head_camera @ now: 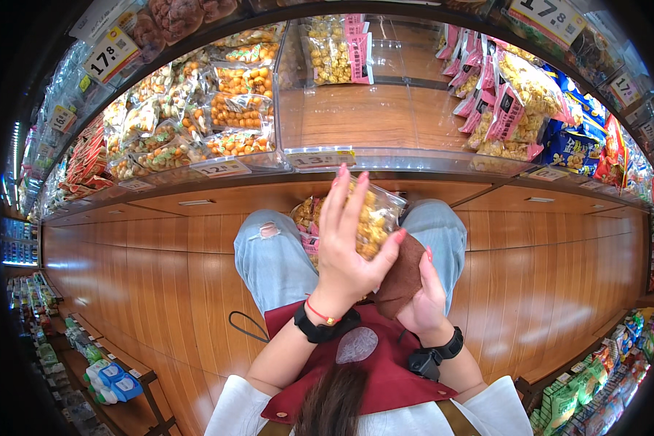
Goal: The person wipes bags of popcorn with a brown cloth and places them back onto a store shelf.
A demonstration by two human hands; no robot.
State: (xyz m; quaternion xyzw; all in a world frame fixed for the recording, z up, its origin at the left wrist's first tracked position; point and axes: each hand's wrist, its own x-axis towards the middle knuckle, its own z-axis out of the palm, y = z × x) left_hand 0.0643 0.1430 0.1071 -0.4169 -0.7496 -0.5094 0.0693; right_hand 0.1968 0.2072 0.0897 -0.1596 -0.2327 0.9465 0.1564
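Note:
My left hand (346, 240) is raised over a clear bag of popcorn-like snack (373, 218), its palm and thumb against the bag. In my right hand (428, 300) is a brown cloth (402, 272), which touches the lower right of that bag. More snack bags with pink labels (309, 231) lie between my knees, partly hidden by my left hand. Ahead, a clear-fronted shelf bin holds upright pink-labelled snack bags (338, 54) at its back left and a heap of similar bags (501, 114) on its right.
Bagged orange snacks (240, 103) fill the bin to the left. Blue snack bags (572, 147) stand to the right. A clear shelf lip (425, 163) with price tags runs ahead, above wooden drawer fronts (240, 199). Low display racks (556, 370) stand behind on both sides.

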